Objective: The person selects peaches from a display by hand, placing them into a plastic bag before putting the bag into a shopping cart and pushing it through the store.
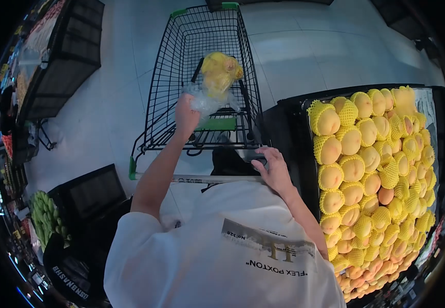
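My left hand (pixel 186 114) is closed around the gathered top of a clear plastic bag (pixel 205 102). Inside the bag are peaches (pixel 220 72) in yellow foam nets, which overlap the basket of a black wire shopping cart (pixel 155 97) in this view. By the right end of the cart's handle bar (pixel 196 179), my right hand (pixel 275 168) has its fingers bent loosely, thumb apart, and holds nothing.
Close on my right stands a display of peaches (pixel 353 169), most in yellow nets. A dark produce stand (pixel 76 61) is at the far left. Lower left are a black panel (pixel 90 191), green produce (pixel 48 218) and someone's dark clothing (pixel 71 272).
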`<action>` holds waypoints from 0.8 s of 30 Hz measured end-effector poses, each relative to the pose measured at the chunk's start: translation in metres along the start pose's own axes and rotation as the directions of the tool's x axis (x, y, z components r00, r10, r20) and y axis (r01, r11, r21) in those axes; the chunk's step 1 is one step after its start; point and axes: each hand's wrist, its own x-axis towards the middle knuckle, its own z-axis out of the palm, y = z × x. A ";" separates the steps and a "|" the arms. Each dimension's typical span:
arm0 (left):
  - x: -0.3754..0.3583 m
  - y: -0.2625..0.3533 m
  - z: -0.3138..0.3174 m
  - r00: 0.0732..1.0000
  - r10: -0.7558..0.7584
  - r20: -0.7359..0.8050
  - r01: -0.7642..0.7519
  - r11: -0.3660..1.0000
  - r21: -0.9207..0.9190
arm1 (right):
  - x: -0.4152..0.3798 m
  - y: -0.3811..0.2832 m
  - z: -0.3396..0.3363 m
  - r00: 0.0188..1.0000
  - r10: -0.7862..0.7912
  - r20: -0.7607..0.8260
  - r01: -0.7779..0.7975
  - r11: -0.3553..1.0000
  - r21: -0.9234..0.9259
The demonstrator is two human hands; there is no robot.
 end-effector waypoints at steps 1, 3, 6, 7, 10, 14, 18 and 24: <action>0.011 -0.029 0.002 0.999 0.045 0.017 -0.046 0.993 0.112 | 0.003 0.002 0.010 0.999 -0.031 0.017 0.032 0.998 -0.062; 0.028 -0.071 0.002 0.976 0.006 0.218 -0.068 0.958 0.279 | 0.011 -0.004 0.020 0.996 -0.069 0.051 0.079 0.973 -0.216; 0.032 -0.118 0.010 0.884 -0.012 0.467 -0.293 0.763 0.576 | 0.020 -0.006 0.030 0.998 -0.044 0.033 0.052 0.953 -0.299; 0.032 -0.130 0.018 0.843 -0.020 0.537 -0.398 0.649 0.648 | 0.022 -0.011 0.030 0.999 -0.015 0.052 0.031 0.947 -0.318; 0.034 -0.164 0.051 0.602 -0.397 0.693 -0.250 0.731 0.635 | 0.028 -0.016 0.036 1.000 0.015 0.001 -0.014 0.940 -0.341; 0.048 -0.198 0.099 0.519 -0.549 0.655 0.099 0.800 0.592 | 0.038 -0.019 0.044 0.998 0.021 -0.058 -0.040 0.939 -0.343; 0.080 -0.197 0.127 0.758 -0.388 0.525 0.141 0.883 0.448 | 0.046 -0.019 0.047 0.997 0.062 -0.052 -0.077 0.934 -0.349; 0.122 -0.207 0.190 0.755 -0.439 0.487 0.244 0.878 0.412 | 0.056 -0.019 0.049 0.991 0.128 -0.024 -0.128 0.926 -0.354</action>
